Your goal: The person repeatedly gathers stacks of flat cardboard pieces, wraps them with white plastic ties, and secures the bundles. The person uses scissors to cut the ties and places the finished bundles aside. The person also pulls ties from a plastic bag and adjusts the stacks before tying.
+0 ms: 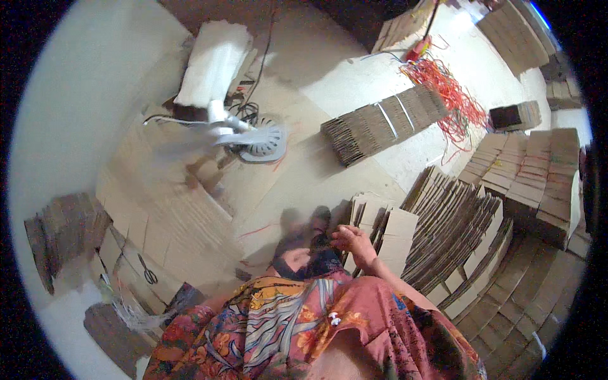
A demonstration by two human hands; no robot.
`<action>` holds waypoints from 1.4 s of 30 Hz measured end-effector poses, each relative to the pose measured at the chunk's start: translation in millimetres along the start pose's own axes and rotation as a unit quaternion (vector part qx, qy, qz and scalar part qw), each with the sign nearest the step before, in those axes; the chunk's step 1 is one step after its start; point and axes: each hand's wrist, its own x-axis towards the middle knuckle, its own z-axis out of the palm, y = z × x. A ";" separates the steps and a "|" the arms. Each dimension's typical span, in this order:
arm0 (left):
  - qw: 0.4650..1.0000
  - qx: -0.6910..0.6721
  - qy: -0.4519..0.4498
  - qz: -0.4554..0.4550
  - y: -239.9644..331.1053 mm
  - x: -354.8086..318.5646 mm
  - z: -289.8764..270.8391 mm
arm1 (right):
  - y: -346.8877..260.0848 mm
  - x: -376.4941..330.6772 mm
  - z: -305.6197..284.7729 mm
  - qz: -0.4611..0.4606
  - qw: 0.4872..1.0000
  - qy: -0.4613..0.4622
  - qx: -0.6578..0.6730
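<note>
My right hand point(356, 246) reaches in over my lap from the right, its fingers loosely bent and a little apart. Nothing shows between them. Close beside it stand several light brown cardboard pieces point(398, 237) on edge. A long curved row of folded cardboard sheets point(446, 221) continues to their right. What looks like my left hand point(295, 259) is low in front of my patterned dress point(272, 310), beside dark cloth. Its fingers are too blurred and shaded to make out, and the dress hides most of that arm.
A white fan point(261, 142) stands on the floor ahead, left of a strapped cardboard bundle point(386, 123). Red strings point(446, 92) lie tangled beyond. Scissors point(148, 271) rest on cardboard at left, near a dark cardboard stack point(66, 231). More tied cardboard bundles point(525, 168) fill the right.
</note>
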 end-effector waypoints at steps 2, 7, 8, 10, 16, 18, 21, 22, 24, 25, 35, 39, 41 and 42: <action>0.998 0.043 0.004 0.041 3.4 -19.9 -2.8 | 16.3 4.5 1.5 -0.015 0.999 -0.008 -0.031; 0.984 0.031 0.013 0.173 -39.2 -36.4 -18.8 | 27.5 -10.7 32.0 -0.029 0.994 -0.010 -0.107; 0.988 -0.037 -0.012 0.152 -45.7 -39.2 -27.3 | 50.5 7.1 20.4 -0.046 0.992 -0.002 -0.115; 0.994 -0.102 0.008 0.048 -105.5 -45.1 -46.5 | 61.9 1.2 57.0 -0.037 0.990 -0.008 -0.136; 0.932 -0.300 0.120 0.165 -189.5 -144.9 -91.0 | 86.3 0.5 157.7 0.011 0.941 -0.171 -0.292; 0.951 -0.111 0.226 0.178 -154.8 -197.9 -112.3 | 79.4 -3.6 186.2 -0.033 0.909 -0.212 -0.358; 0.923 -0.008 0.372 0.095 -121.3 -266.4 -106.9 | 77.2 1.3 214.4 -0.062 0.847 -0.274 -0.452; 0.902 0.010 0.424 0.083 -139.4 -265.2 -109.3 | 76.0 1.9 217.9 -0.044 0.852 -0.275 -0.444; 0.855 0.015 0.516 0.041 -175.8 -276.7 -88.3 | 84.5 12.4 248.6 -0.014 0.850 -0.282 -0.444; 0.847 0.009 0.531 0.026 -195.2 -278.9 -82.5 | 87.4 6.8 259.7 -0.009 0.848 -0.272 -0.454; 0.846 -0.029 0.512 -0.149 -391.5 -281.7 2.4 | 141.8 -4.7 356.2 -0.134 0.778 -0.310 -0.529; 0.791 -0.297 0.521 -0.119 -380.1 -355.7 -24.3 | 181.7 -14.8 408.5 -0.203 0.740 -0.285 -0.575; 0.809 -0.276 0.501 -0.133 -438.7 -370.3 -16.9 | 197.6 -6.6 416.9 -0.186 0.757 -0.283 -0.559; 0.803 -0.256 0.524 -0.118 -437.1 -383.6 -20.7 | 200.3 -4.6 423.4 -0.184 0.754 -0.273 -0.569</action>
